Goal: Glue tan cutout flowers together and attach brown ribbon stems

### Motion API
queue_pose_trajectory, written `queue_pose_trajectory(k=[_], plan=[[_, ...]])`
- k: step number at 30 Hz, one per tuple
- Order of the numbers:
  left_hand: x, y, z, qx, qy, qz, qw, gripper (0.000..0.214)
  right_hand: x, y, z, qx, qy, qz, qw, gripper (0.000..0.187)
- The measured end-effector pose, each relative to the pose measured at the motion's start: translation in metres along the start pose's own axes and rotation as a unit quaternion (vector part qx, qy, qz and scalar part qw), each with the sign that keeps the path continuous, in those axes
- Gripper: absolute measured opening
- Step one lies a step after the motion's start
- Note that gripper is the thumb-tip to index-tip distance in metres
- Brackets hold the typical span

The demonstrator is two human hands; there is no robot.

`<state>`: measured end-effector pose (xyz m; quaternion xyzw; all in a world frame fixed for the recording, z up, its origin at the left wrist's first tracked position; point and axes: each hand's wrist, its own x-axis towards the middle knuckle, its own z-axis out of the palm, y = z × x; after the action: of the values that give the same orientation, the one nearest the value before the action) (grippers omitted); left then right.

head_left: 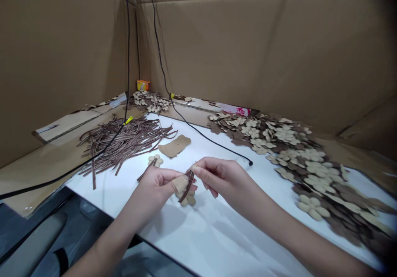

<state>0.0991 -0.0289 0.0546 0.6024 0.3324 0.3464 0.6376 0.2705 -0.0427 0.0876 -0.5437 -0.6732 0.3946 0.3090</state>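
Note:
My left hand [163, 181] is closed on a beige flower-shaped piece [188, 199], and its thumb carries a tan covering. Across that flower lies a dark brown strip [185, 189] with pale stitch lines. The fingertips of my right hand [214, 173] pinch the strip's upper end, close against the left fingers. Partly hidden behind my left hand, another beige flower [155, 160] rests on the white board [217, 231] with a short brown strip [145, 172] by it. A tan scrap [175, 145] lies just beyond.
Brown strips [124, 142] are heaped at the left. Beige and brown flowers [313, 167] spread along the right; another pile [150, 101] sits at the back near an orange box [143, 85]. A black cable [201, 128] crosses the board. Cardboard walls [248, 41] enclose the table.

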Motion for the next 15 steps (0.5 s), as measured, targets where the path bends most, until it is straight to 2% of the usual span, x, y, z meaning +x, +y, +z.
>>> queue_pose_trajectory(k=[6,8,12,15], plan=[[0.0018,-0.0058,0.0013,0.012,0.008,-0.006,1.0,0.03,0.0016,0.0015,0.0008,-0.021,0.01,-0.012,1.0,0.025],[0.0004,-0.0078,0.0009,0.022,0.03,-0.008,0.999,0.025,0.0028,0.0029,0.0002,-0.019,0.016,-0.013,1.0,0.025],[-0.005,-0.0084,-0.0023,0.016,0.072,0.0,0.997,0.035,0.0039,0.0043,-0.0006,-0.005,0.019,-0.009,1.0,0.028],[-0.0047,-0.0066,-0.0018,0.019,0.094,0.023,0.995,0.024,0.0029,0.0039,0.0014,0.009,0.01,-0.004,1.0,0.028]])
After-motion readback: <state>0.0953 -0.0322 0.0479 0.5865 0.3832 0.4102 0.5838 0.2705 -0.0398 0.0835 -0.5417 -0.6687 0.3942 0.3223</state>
